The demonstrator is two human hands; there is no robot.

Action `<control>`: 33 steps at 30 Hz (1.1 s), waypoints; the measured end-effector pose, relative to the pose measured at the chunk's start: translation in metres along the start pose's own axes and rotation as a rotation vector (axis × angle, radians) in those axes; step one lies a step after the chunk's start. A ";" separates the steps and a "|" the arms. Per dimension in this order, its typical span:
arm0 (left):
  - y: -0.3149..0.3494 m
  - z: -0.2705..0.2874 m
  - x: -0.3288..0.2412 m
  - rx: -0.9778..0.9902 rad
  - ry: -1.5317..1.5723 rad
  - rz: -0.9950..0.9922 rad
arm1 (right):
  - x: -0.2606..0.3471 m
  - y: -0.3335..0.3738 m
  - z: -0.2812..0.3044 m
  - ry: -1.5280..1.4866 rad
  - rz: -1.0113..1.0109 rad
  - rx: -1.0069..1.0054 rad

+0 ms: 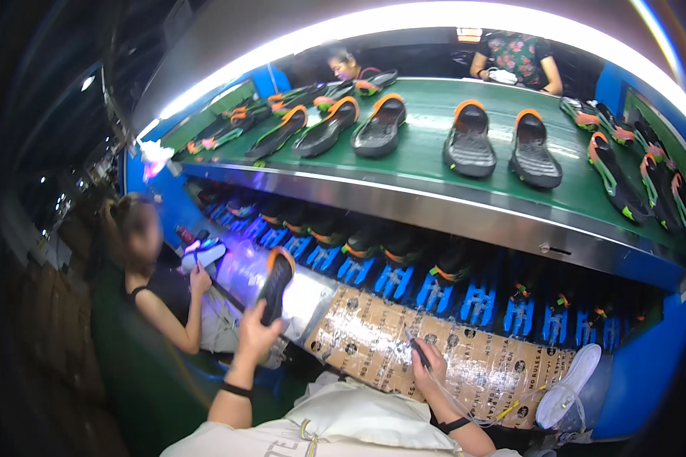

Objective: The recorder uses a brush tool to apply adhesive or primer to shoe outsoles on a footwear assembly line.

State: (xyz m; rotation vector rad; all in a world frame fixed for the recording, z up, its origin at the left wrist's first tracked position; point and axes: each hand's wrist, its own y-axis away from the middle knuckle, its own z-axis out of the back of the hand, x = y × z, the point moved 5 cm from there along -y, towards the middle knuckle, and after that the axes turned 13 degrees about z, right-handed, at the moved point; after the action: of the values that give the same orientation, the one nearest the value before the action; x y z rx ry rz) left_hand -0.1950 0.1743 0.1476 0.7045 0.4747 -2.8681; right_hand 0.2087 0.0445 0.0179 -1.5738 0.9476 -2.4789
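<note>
A black shoe sole (277, 286) with an orange heel rim stands upright in my left hand (258, 333), the fingers wrapped around its lower end. My right hand (431, 367) is closed on a slim pen-like tool (420, 353) with a dark handle and a thin tip pointing up and left. A thin cord or tube (459, 405) trails from that hand toward the right. Beneath my right hand lies a work surface (373, 327) covered with brown printed tape. The tool's tip and the sole are well apart.
Above, a green conveyor belt (423, 129) carries several black soles (470, 141). Below its metal edge, blue holders (395, 280) stand in a row, many bearing soles. A white sole-shaped piece (568, 387) lies at right. Left, a co-worker (156, 278) handles a light-coloured shoe (203, 255).
</note>
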 end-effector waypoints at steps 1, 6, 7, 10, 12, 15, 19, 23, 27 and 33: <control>-0.014 0.015 -0.005 -0.076 0.012 -0.081 | 0.003 0.000 0.001 -0.003 0.029 -0.032; -0.096 0.107 -0.057 -0.303 -0.156 -0.233 | -0.003 -0.004 -0.002 -0.020 0.020 -0.081; -0.114 0.119 -0.054 -0.318 -0.125 -0.237 | -0.003 -0.005 -0.004 -0.022 0.020 -0.081; -0.160 0.146 -0.070 -0.309 -0.085 -0.204 | -0.005 -0.003 -0.002 -0.017 0.021 -0.089; -0.179 0.154 -0.091 -0.262 -0.076 -0.192 | -0.010 0.000 -0.002 -0.001 0.027 -0.088; -0.217 0.144 -0.093 -0.093 -0.044 -0.131 | -0.010 0.006 -0.006 0.002 -0.014 -0.085; -0.235 0.140 -0.099 -0.046 -0.004 -0.116 | 0.001 0.006 -0.008 0.042 0.059 -0.081; -0.239 0.140 -0.101 -0.088 0.048 -0.158 | -0.001 0.006 -0.010 0.056 0.050 -0.086; -0.242 0.158 -0.108 -0.135 0.043 -0.238 | -0.001 0.002 -0.011 0.056 0.025 -0.075; -0.315 0.180 -0.138 -0.297 -0.025 -0.328 | -0.002 -0.003 -0.015 0.102 0.007 -0.047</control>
State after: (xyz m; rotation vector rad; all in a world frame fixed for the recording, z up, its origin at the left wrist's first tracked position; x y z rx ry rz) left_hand -0.2192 0.4191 0.4483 0.5840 1.0752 -2.9923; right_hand 0.1981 0.0547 0.0135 -1.4667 1.0307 -2.5718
